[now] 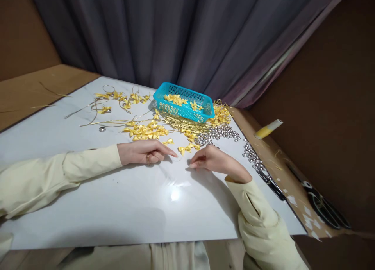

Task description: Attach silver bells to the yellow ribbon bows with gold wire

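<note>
My left hand [143,151] rests low over the white tabletop [123,207], its index finger reaching right and the other fingers curled under. At that fingertip is a faint, tiny detail that I cannot make out. Across a small gap, my right hand [212,159] is bent down with thumb and fingers drawn together against the table; whatever is between them is hidden. Just beyond the hands lie small yellow ribbon bows [149,130], with a single bow [168,141] close behind my left hand. Shiny silver beads [222,133] are heaped behind my right hand.
A blue plastic basket [184,100] holding some bows stands at the back. Gold cords [181,122] lie before it, with corded bows [113,95] at back left. Along the right are tweezers [271,185], black-handled scissors [325,205] and a yellow-white tube [268,130]. A dark curtain [152,31] hangs behind.
</note>
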Demonstrator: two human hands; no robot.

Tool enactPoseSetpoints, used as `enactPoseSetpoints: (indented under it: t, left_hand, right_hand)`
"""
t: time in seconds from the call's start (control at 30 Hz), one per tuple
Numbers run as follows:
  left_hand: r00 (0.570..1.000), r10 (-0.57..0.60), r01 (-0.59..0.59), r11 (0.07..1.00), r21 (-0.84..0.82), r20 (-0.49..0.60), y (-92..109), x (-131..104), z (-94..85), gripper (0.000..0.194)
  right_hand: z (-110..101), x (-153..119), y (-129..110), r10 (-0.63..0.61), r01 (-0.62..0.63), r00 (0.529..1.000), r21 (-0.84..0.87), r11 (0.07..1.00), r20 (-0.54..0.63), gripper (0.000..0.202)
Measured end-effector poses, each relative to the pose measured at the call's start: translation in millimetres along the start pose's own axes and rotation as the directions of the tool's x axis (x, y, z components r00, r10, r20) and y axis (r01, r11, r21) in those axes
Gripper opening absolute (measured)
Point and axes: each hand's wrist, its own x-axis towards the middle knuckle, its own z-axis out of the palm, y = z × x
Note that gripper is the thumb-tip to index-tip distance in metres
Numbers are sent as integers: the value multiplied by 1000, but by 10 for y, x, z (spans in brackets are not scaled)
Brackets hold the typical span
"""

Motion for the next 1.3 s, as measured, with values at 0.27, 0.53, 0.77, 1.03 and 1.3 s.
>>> enactPoseSetpoints:
  t: [0.27,0.53,0.77,1.03,1.3]
  left_hand:
    - [1000,7,-7,1000,-4,13,22,-5,13,25]
    - [991,130,-133,981,-139,-35,-32,3,43,15]
    - [984,172,-176,979,-104,-41,-71,14,24,9]
    - [974,225,-223,974,37,-35,-131,64,12,10]
    - [753,658,-512,607,608,-23,-98,-171,260,15]
  right_hand:
    - [225,134,-144,-142,152,972,40,988,-190,10]
    - [258,147,-131,-77,110,982,186,976,-174,22]
    - [174,104,-119,65,-31,994,334,942,-89,15]
    - [124,75,-100,105,-125,992,361,924,74,10]
    - [-15,-41,-70,55,-165,963,422,892,262,32]
